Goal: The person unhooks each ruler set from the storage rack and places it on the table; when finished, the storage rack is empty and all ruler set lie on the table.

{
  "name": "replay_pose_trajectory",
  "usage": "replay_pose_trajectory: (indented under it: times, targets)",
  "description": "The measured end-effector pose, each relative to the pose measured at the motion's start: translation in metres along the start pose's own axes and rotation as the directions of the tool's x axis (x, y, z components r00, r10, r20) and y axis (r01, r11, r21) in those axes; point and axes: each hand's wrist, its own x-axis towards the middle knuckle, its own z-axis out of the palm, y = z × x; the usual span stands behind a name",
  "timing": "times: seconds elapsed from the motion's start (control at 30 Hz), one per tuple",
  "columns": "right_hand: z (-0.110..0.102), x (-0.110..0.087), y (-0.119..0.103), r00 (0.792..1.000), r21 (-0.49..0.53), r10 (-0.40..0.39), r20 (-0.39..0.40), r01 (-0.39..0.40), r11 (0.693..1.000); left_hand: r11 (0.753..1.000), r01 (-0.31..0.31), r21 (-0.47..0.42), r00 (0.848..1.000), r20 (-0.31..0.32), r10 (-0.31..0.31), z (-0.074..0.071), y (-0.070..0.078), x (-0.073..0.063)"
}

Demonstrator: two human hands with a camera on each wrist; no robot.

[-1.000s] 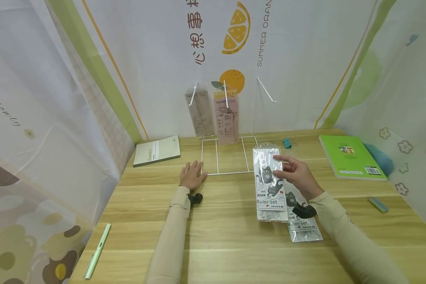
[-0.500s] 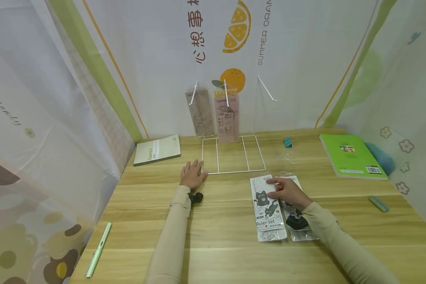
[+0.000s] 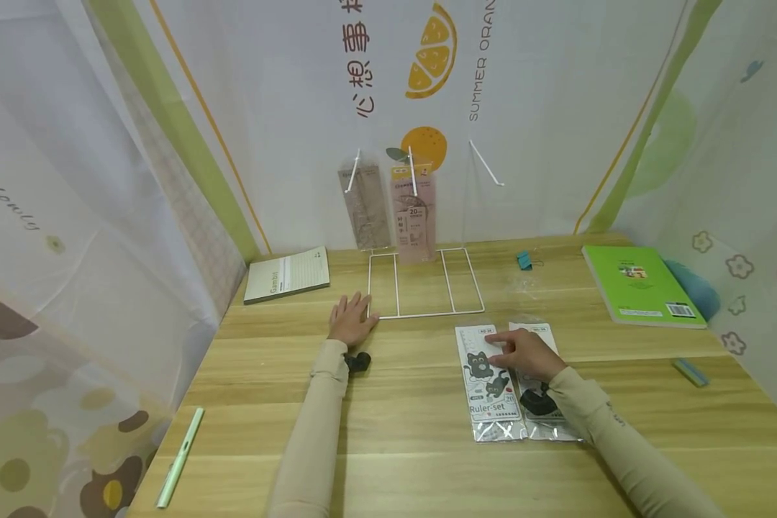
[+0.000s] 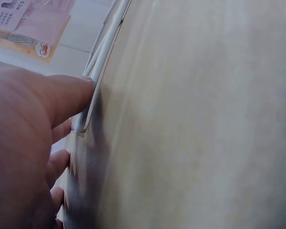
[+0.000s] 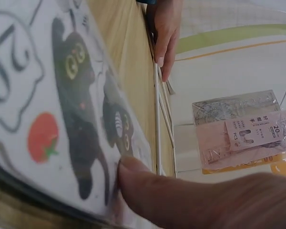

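My right hand [image 3: 526,352] rests on a clear-wrapped ruler set [image 3: 492,396] printed with black cats, which lies on the table right of centre. Thumb and index finger touch its face; in the right wrist view the thumb [image 5: 155,191] lies beside a cat picture. A second ruler set [image 3: 542,332] lies alongside, partly hidden under that hand and wrist. Fingers spread, my left hand [image 3: 351,321] lies at the near-left corner of a white wire rack [image 3: 435,314]. In the left wrist view its thumb [image 4: 74,98] presses the rack's wire.
From the rack's hooks hang a grey packet [image 3: 365,208] and a pink ruler packet [image 3: 414,230]; the right hook [image 3: 485,164] is bare. Around them lie a notepad [image 3: 287,275], a pale green pen [image 3: 180,458], a teal binder clip [image 3: 524,260], a green book [image 3: 641,284] and an eraser [image 3: 690,373].
My right hand has lowered the raised ruler set onto the table beside the other one. Its fingers have loosened and stay on the packet. The left hand has not moved.
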Motion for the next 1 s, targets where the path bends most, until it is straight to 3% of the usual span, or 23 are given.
replay_pose_trajectory:
  times: [0.2, 0.3, 0.37, 0.43, 0.53, 0.6, 0.67, 0.83, 1.0]
  targets:
    - [-0.010, 0.009, -0.009, 1.000, 0.023, -0.013, -0.026, 0.014, 1.000, 1.000, -0.001, -0.002, 1.000, -0.012, 0.001, -0.003, 0.001, -0.002]
    - [-0.017, 0.027, -0.015, 0.992, 0.010, -0.050, -0.117, 0.051, 0.999, 1.000, 0.004, -0.003, 1.000, -0.013, -0.005, -0.004, 0.001, -0.002]
    - [-0.023, 0.044, -0.019, 0.975, 0.024, -0.090, -0.201, 0.096, 0.995, 1.000, 0.001, -0.009, 1.000, -0.019, -0.001, -0.005, 0.001, -0.002]
    - [-0.027, 0.063, -0.023, 0.946, 0.054, -0.133, -0.297, 0.156, 0.986, 1.000, -0.004, -0.007, 1.000, -0.022, 0.004, -0.005, 0.001, -0.002]
    - [-0.032, 0.095, -0.033, 0.875, 0.115, -0.223, -0.430, 0.298, 0.948, 1.000, -0.010, -0.002, 1.000, -0.025, 0.010, -0.004, 0.002, -0.002]
    - [-0.033, 0.113, -0.041, 0.832, 0.136, -0.274, -0.482, 0.380, 0.915, 1.000, -0.007, 0.000, 1.000, -0.023, 0.007, -0.003, 0.002, -0.003]
    - [-0.034, 0.130, -0.051, 0.806, 0.146, -0.322, -0.497, 0.444, 0.884, 1.000, -0.002, 0.006, 1.000, -0.016, 0.002, -0.003, 0.003, -0.004]
    - [-0.039, 0.160, -0.075, 0.817, 0.126, -0.371, -0.441, 0.465, 0.876, 1.000, -0.006, 0.000, 1.000, -0.018, 0.006, -0.002, 0.004, -0.007]
    - [-0.049, 0.177, -0.091, 0.824, 0.132, -0.391, -0.409, 0.478, 0.869, 1.000, -0.019, -0.005, 0.999, -0.039, 0.018, 0.000, 0.002, -0.005]
